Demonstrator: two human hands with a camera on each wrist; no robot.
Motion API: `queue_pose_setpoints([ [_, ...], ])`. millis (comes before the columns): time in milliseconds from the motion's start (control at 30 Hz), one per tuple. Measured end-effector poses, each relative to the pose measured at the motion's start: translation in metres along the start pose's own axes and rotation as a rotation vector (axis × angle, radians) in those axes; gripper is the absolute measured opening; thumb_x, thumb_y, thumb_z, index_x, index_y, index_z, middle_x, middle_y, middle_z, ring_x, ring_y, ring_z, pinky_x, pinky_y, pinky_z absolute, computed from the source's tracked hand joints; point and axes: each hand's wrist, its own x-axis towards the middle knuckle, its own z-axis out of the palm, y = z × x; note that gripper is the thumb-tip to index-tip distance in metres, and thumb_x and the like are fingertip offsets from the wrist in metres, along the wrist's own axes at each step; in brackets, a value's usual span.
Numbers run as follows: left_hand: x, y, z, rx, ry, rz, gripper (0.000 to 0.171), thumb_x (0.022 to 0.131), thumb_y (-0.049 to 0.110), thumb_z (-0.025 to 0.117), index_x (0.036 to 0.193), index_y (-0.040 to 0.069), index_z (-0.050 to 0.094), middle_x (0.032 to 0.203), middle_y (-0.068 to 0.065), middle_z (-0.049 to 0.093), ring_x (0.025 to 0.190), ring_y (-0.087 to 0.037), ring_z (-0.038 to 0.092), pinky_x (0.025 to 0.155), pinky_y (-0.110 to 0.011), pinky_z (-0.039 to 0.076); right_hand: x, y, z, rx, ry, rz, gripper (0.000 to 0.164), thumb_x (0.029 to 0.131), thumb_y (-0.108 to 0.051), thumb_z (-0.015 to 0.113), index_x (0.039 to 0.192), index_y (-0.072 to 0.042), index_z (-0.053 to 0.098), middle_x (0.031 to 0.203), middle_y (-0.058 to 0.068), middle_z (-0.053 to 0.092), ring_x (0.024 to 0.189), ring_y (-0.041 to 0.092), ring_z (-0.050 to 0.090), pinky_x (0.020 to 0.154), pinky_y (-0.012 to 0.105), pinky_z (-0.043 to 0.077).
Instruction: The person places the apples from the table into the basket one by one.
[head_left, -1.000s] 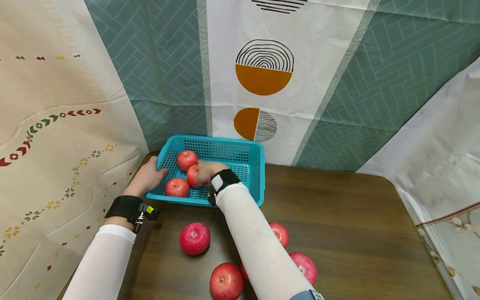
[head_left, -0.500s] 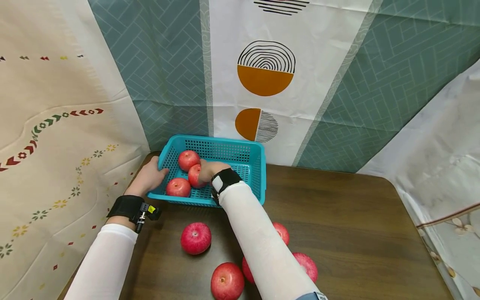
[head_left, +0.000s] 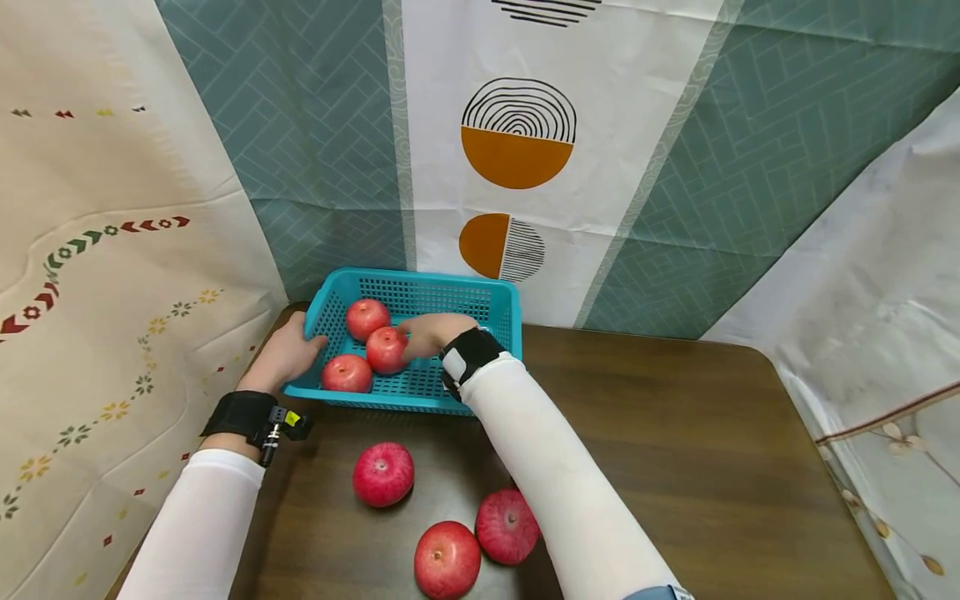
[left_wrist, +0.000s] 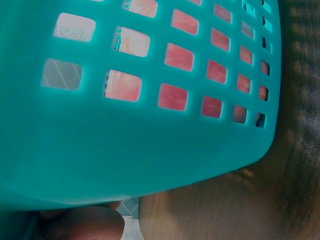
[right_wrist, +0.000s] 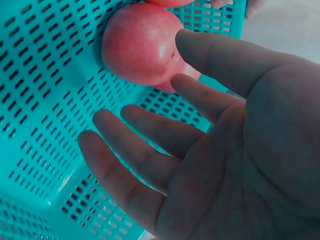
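A teal perforated basket stands at the back left of the table with three red apples in its left half. My left hand grips its left rim; in the left wrist view, fingers show below the basket wall. Inside the basket, my right hand is at the right side of the middle apple. The right wrist view shows that hand with fingers spread and palm bare, the thumb tip overlapping an apple; contact is unclear. The other two are a back apple and a front apple.
On the wooden table, in front of the basket, lie a dark red apple, a lighter apple and another dark one, partly beside the right sleeve. Patterned cloths hang behind and at the left.
My right hand has drawn back rightward from the middle apple and its fingers have loosened. The right forearm has shifted right, uncovering one table apple and covering others. The left hand still holds the rim.
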Motion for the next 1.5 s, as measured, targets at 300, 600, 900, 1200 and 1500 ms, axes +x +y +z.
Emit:
queue_pose_setpoints([
  [300,-0.002,-0.002,-0.001,-0.009,0.0,0.022,0.062,0.113,0.023,0.05,0.156,-0.013,0.024,0.143,-0.04,0.048,0.118,-0.056,0.057,0.095,-0.071,0.054,-0.019,0.016,-0.004,-0.066,-0.02,-0.029,0.055,0.109,-0.035,0.058,0.162,-0.022,0.049,0.166,0.007,0.045,0.146,0.03,0.044,0.115,0.051,0.045],
  [600,0.001,-0.004,-0.001,-0.01,0.001,0.029,0.062,0.113,0.023,0.05,0.156,-0.013,0.025,0.142,-0.04,0.049,0.12,-0.055,0.058,0.096,-0.07,0.054,-0.041,0.049,0.002,-0.021,0.084,-0.16,0.047,0.112,-0.029,0.057,0.157,-0.018,0.055,0.152,0.015,0.059,0.139,0.029,0.055,0.112,0.046,0.048],
  [900,0.001,-0.004,-0.001,-0.029,0.001,0.021,0.062,0.113,0.023,0.049,0.157,-0.012,0.024,0.144,-0.04,0.048,0.122,-0.055,0.057,0.099,-0.07,0.052,-0.073,0.082,0.018,0.018,0.159,-0.276,0.042,0.112,-0.025,0.058,0.153,-0.015,0.059,0.148,0.006,0.064,0.132,0.023,0.061,0.109,0.04,0.051],
  [1200,-0.002,-0.002,-0.002,-0.052,0.008,0.025,0.061,0.113,0.023,0.05,0.157,-0.012,0.025,0.145,-0.04,0.048,0.123,-0.054,0.056,0.1,-0.069,0.051,-0.104,0.098,0.038,0.166,0.243,-0.379,0.038,0.111,-0.021,0.06,0.148,-0.012,0.064,0.14,0.008,0.069,0.127,0.017,0.064,0.106,0.042,0.054],
  [1500,-0.002,-0.003,-0.001,-0.04,0.018,0.045,0.059,0.113,0.022,0.051,0.155,-0.013,0.028,0.142,-0.039,0.05,0.119,-0.053,0.058,0.097,-0.069,0.053,-0.135,0.133,0.062,0.237,0.432,-0.355,0.028,0.108,-0.017,0.064,0.134,-0.018,0.074,0.128,-0.008,0.073,0.113,0.008,0.068,0.096,0.035,0.058],
])
